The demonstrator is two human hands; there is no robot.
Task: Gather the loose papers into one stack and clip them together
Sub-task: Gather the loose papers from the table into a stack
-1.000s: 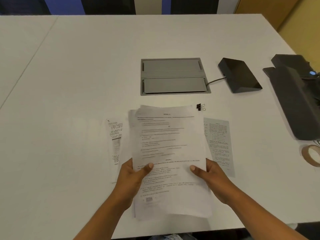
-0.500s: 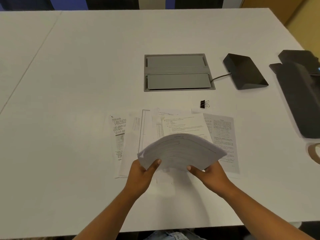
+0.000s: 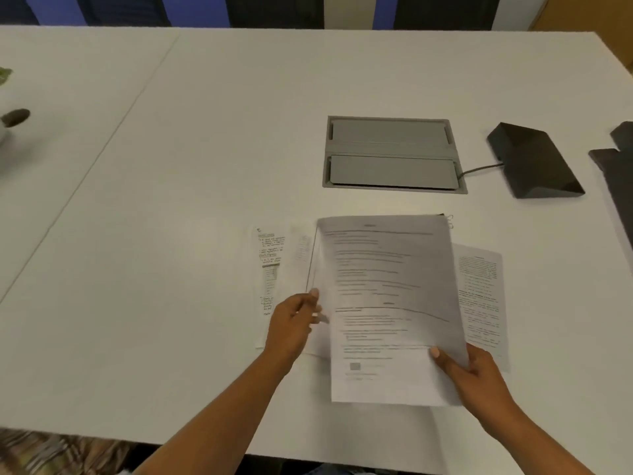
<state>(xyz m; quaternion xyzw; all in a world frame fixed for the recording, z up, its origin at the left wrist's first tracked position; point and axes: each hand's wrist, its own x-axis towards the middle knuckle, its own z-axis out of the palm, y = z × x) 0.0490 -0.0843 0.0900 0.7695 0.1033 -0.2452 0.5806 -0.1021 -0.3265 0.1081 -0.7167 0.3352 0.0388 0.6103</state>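
Observation:
A printed paper stack [image 3: 387, 303] is held above the white table [image 3: 205, 166], pinched at its lower right corner by my right hand [image 3: 469, 375]. My left hand [image 3: 294, 323] is at the stack's left edge, fingers apart, off the sheet or barely touching it. Beneath lie loose sheets: a handwritten page [image 3: 269, 275] at the left, another sheet [image 3: 303, 248] beside it, and a printed page [image 3: 481, 296] at the right. The black binder clip [image 3: 449, 221] peeks out past the stack's top right corner, mostly hidden.
A grey cable hatch [image 3: 390, 154] is set into the table behind the papers. A black wedge-shaped device [image 3: 534, 161] with a cable sits to its right, and dark equipment [image 3: 616, 173] at the right edge. The table's near edge runs just below my forearms.
The curled stack has flattened out and now hangs from my right hand alone. My left hand let go and moved to the left edge. The camera view shifted right.

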